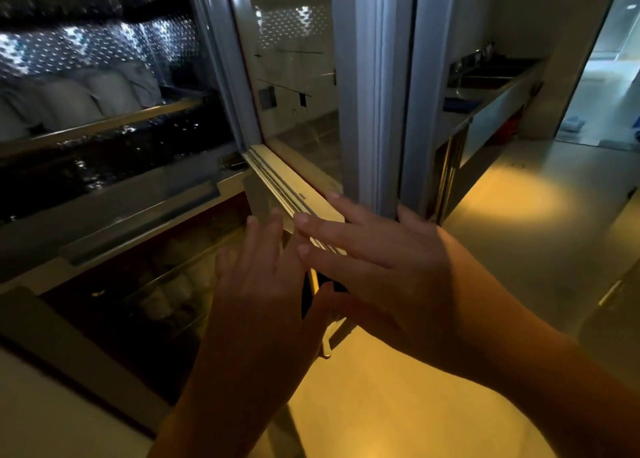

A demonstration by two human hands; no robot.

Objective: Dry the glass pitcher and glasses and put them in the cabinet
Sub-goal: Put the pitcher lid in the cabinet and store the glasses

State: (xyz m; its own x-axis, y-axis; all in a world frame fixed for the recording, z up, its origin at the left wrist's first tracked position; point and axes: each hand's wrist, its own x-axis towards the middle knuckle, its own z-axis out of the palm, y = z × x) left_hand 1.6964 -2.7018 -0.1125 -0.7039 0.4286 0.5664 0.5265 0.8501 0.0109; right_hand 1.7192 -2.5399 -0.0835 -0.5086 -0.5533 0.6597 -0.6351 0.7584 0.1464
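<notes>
Cabinet door (298,76) rail touched by flat, empty right hand (374,260); left hand (263,284) flat, empty, beside

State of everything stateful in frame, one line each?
Glass-paned, grey-framed cabinet door: swung open.
Left hand: fingers straight, holds nothing.
Right hand: fingers straight at the door's bottom edge; contact unclear.
White cups: in a row on the upper rack inside, blurred.

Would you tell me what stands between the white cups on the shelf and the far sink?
A glass door in a grey frame stands between the cups and the sink, as the head view shows.
</notes>
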